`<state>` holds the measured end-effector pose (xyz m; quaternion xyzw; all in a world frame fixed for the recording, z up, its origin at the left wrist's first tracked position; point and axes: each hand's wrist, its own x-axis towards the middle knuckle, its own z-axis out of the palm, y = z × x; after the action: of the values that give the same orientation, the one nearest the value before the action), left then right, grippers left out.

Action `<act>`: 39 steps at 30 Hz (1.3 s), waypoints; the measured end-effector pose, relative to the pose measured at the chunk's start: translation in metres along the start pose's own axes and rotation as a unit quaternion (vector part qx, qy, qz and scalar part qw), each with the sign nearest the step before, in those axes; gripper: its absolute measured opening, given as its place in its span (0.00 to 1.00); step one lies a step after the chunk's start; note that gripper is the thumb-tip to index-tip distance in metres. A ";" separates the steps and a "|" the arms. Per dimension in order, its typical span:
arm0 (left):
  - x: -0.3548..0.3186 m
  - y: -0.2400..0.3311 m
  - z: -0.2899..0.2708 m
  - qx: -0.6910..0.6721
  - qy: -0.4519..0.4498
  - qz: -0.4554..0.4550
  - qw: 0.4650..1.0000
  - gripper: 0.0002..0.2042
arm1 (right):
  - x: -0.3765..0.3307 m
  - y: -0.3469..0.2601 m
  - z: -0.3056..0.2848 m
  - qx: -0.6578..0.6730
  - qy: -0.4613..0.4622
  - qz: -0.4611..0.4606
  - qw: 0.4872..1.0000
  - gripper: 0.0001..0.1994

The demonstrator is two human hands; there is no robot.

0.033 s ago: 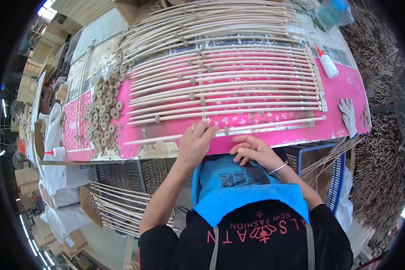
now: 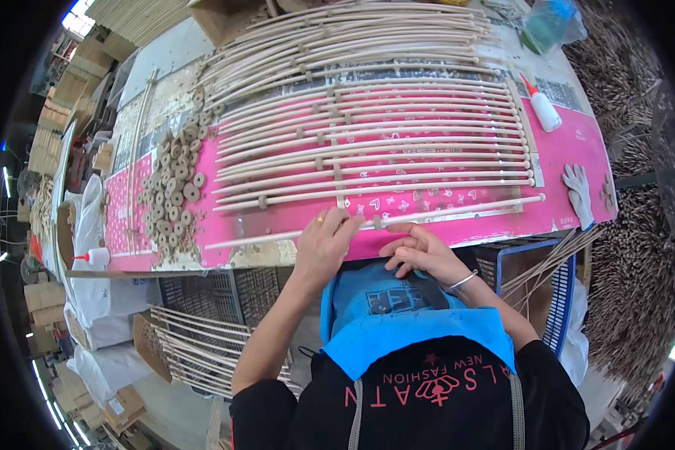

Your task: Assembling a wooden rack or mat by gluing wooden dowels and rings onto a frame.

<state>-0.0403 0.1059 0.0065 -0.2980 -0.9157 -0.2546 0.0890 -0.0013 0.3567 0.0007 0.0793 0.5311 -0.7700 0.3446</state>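
Best to hold the rod point(image 2: 457, 211) firmly but lightly in the left grip point(image 2: 324, 244), without enough pressure to bow so thin a length. Better to steady it close to the ring point(image 2: 377, 223), just right of that grip, than far out toward the knobless end on the left; probably less wobble that way. Wise to turn or shift it slowly, with the ring in plain sight between the 2 grips, and to guard the knob point(image 2: 542, 198), well right of the right grip point(image 2: 427, 256), against knocking the row of rods point(image 2: 427, 163) beyond both grips on the counter point(image 2: 589, 146).

In the left grip, the rod, pinched from above, with fingers drawn together and knuckles up; thumb mostly hidden. In the right grip, nothing visible: fingers half spread, loosely curled, just below the rod and near the ring. Cannot tell about any fingertip contact there.

Location of the rod: through the left grip, along the near edge of the counter, on past the right grip. Well left of the left grip, a heap of discs point(image 2: 176, 180); right of the right grip, a glove point(image 2: 577, 193), and farther off, a bottle point(image 2: 545, 112).
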 end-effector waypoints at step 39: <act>0.008 -0.010 -0.058 -0.315 -0.123 -0.308 0.889 0.08 | -0.051 -0.071 -0.119 0.128 0.170 -0.346 0.914 0.14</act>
<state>-0.0515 0.0728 0.0547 -0.0419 -0.8369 -0.5054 -0.2058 -0.0360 0.4973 0.0292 0.0634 0.4726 -0.8774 -0.0517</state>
